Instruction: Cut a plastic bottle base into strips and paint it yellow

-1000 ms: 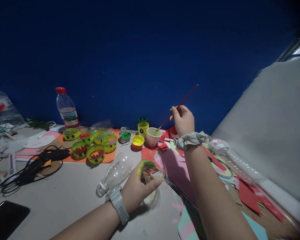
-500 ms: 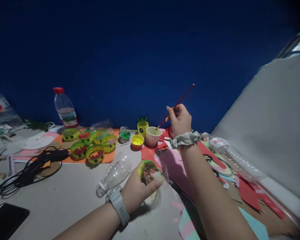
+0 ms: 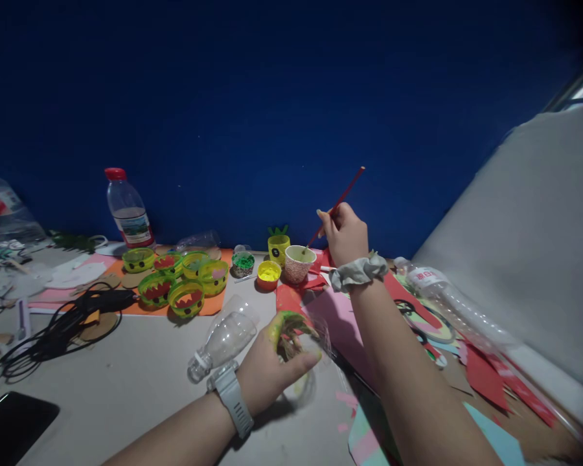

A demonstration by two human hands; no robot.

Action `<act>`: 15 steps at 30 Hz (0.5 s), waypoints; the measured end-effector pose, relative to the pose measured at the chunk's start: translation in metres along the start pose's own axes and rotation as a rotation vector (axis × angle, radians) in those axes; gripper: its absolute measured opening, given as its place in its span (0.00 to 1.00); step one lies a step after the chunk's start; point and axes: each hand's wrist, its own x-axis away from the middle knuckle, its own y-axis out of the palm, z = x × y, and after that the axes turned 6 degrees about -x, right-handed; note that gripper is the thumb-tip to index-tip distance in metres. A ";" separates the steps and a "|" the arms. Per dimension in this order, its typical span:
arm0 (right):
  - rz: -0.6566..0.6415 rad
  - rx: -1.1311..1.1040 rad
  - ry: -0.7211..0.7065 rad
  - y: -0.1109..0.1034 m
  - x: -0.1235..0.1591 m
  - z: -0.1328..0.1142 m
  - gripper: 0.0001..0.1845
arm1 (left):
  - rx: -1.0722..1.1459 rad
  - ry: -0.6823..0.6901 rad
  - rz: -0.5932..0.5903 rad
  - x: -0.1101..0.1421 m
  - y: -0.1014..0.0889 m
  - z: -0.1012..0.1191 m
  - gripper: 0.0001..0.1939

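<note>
My right hand (image 3: 348, 236) pinches a red-handled paintbrush (image 3: 348, 189), its tip down inside a speckled paper cup (image 3: 296, 270). Wrapped in my left hand (image 3: 267, 372) is a clear plastic bottle piece (image 3: 323, 336), hollow and see-through, low over the table; yellow-green paint marks the fingers around it. Beside the paper cup stand a cup of yellow paint (image 3: 269, 283) and a cup of green paint (image 3: 243, 265). Behind them is a small yellow container with a green leafy top (image 3: 278, 248). A cut clear bottle top (image 3: 226, 336) lies left of my left hand.
Several yellow-green painted rings (image 3: 186, 307) sit on orange paper. A red-capped bottle (image 3: 129, 210) stands behind them. Black cable (image 3: 53, 330) and a phone (image 3: 17, 427) lie at left. Paper scraps (image 3: 486, 382) and a long clear bottle (image 3: 461, 307) occupy the right. A blue wall rises behind.
My right hand and the brush have shifted slightly left, with the tip still in the paper cup. My left hand keeps its hold on the plastic piece, almost unmoved.
</note>
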 end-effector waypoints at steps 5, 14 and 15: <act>-0.117 0.070 0.007 -0.004 -0.002 -0.008 0.12 | -0.016 -0.004 -0.005 0.001 0.001 0.000 0.27; -0.211 0.092 0.084 -0.012 -0.005 -0.022 0.08 | -0.073 0.002 -0.028 0.000 0.001 0.007 0.28; -0.214 0.073 0.097 -0.012 -0.005 -0.021 0.08 | -0.078 0.004 -0.029 0.000 0.001 0.007 0.28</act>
